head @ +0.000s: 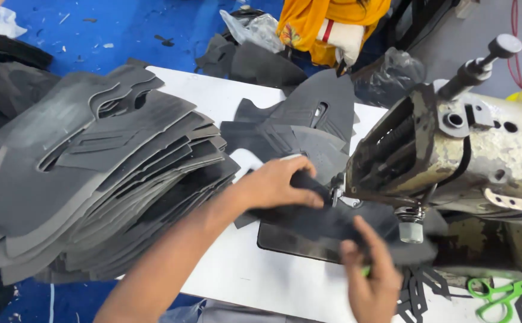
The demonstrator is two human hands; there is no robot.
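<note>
While left hand and right hand pinch matte grey curved panel, worn sewing machine looms.

We are in a sewing workshop: a worn industrial sewing machine and stacked grey cut pieces fill our white desk.

Needle area hidden behind the left hand and the dark piece. Right hand blurred, wrist cut by bottom edge. Sewing machine cut off at right. Green scissors partly out of frame. Stack runs past left edge.
</note>
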